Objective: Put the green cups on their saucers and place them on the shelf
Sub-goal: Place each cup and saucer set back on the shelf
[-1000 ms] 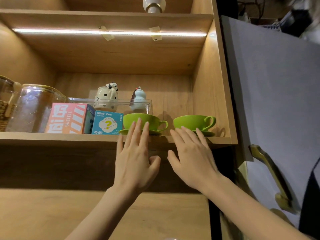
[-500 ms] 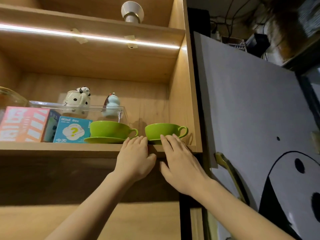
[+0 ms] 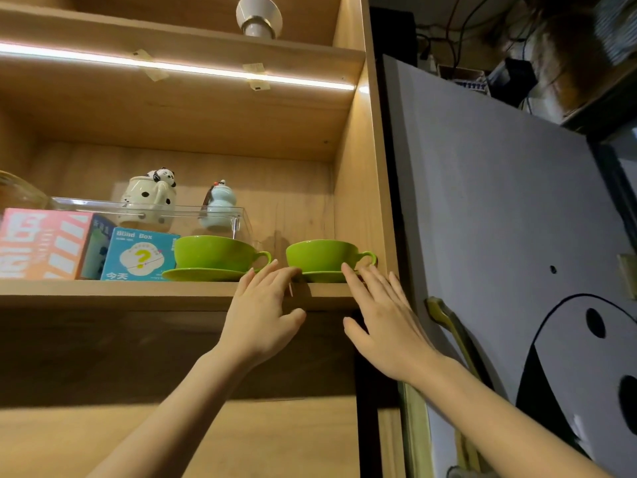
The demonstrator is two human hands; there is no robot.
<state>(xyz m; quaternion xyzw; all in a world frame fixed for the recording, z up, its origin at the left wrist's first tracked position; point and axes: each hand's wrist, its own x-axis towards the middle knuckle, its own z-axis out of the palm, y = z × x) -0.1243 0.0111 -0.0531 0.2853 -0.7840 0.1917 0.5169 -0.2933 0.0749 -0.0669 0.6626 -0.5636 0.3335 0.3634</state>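
Here, both green cups sat on their saucers on the wooden shelf (image 3: 138,293), in the middle of the frame. The left cup (image 3: 213,251) rested upright on the left saucer (image 3: 203,274), handle pointing right. The right cup (image 3: 322,255) rested upright on the right saucer (image 3: 322,277), handle also pointing right, close to the cabinet side wall (image 3: 355,188).

The left hand (image 3: 258,319) was open, fingers spread flat, fingertips over the shelf edge in the gap between the two saucers; whether they touched either saucer could not be told. The right hand (image 3: 386,326) was likewise open and flat, holding nothing, its fingertips at the front rim of the right saucer, below the cup handle. The two hands were near each other but apart.

To the left of the cups, at centre left of the frame, stood a blue "Blind Box" carton (image 3: 139,255) just beside the left saucer, then a pink box (image 3: 41,243). Behind them was a clear tray (image 3: 220,215) holding a spotted panda teapot (image 3: 148,201) and a pale blue figurine (image 3: 218,207). A light strip (image 3: 193,69) glowed along the upper left. At right, a grey door (image 3: 499,201) with a brass handle (image 3: 448,326) stood open.
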